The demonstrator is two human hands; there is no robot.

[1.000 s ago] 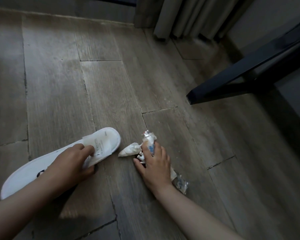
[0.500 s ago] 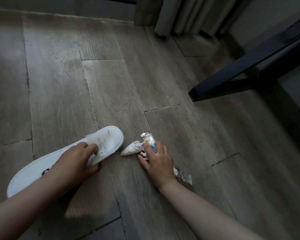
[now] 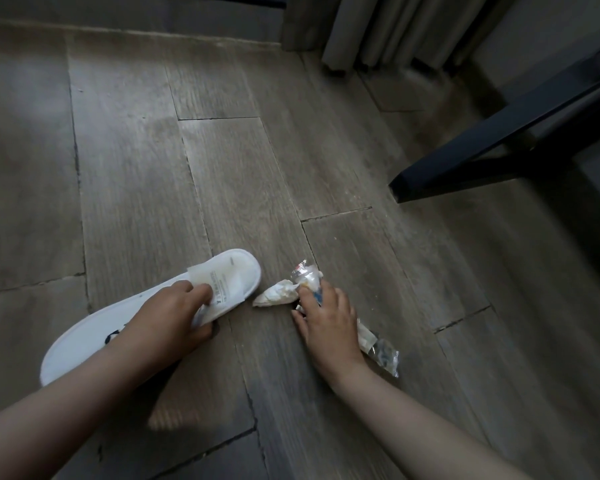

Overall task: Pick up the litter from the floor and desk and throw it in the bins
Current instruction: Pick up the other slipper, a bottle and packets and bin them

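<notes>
The left hand (image 3: 168, 317) held the white slipper (image 3: 84, 344) at its toe end, on the floor (image 3: 136, 150) at near left. Its fingers (image 3: 201, 291) lay curled over the paper band (image 3: 222, 289) across the toe, with the thumb tucked under the edge. Just to the right, the right hand (image 3: 329, 320) was down on the litter. Its fingers (image 3: 326, 289) were bent and close together over a clear wrapper (image 3: 305, 273), with the thumb on the near-left side. A crumpled tissue (image 3: 278, 296) lay touching the wrapper's left side, outside the grip. More clear film (image 3: 381, 353) stuck out from under the hand at near right; I could not tell whether it was the same wrapper or a second piece. A black leg (image 3: 499, 143) stood well apart at far right, with a curtain (image 3: 395, 29) beyond it.

The main risk, as I judged it, was a partial pick. The grip covered only the wrapper's middle, so a lift could leave the tissue behind. Slick film could also slide out from bent fingers. If only the band was meant as litter, pulling it could drag the slipper along. No bin was in sight and both hands were full, so a drop on the way seemed possible.
</notes>
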